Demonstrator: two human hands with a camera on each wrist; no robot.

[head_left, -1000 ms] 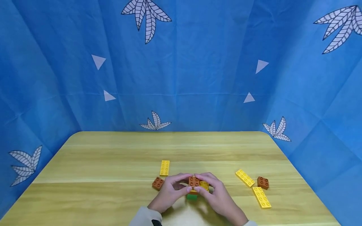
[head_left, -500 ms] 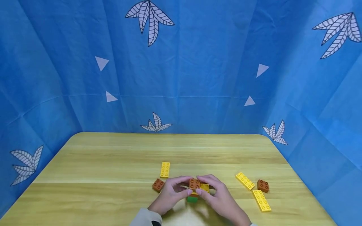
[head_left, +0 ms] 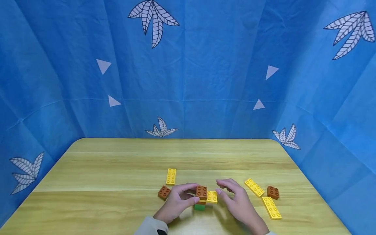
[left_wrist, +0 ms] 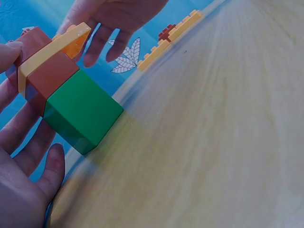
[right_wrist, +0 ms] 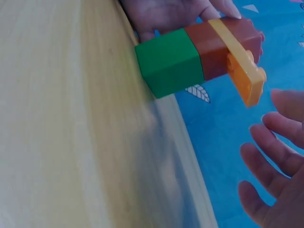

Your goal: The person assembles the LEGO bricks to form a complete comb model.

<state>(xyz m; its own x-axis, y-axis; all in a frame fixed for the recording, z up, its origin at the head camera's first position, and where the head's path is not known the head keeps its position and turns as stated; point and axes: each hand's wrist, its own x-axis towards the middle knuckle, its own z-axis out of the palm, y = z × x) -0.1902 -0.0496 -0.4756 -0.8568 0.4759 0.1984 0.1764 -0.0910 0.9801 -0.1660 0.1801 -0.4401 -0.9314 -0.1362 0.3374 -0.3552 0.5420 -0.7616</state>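
Note:
A small stack of toy building bricks stands on the table in front of me. Its base is a green block; above it come a brown brick, a yellow plate jutting out to the right, and a brown top brick. My left hand holds the top brick from the left between thumb and fingers. Just right of the yellow plate's end, my right hand hovers with nothing in it, its fingers relaxed and apart from the stack in the right wrist view.
Left of the stack lie a yellow plate and a loose brown brick. Two yellow plates and another brown brick lie to the right on the wooden table. A blue patterned cloth surrounds it.
My right hand has let go of the top brown brick and moved right, uncovering the jutting yellow plate. The left hand keeps its hold, and the stack stays in place.

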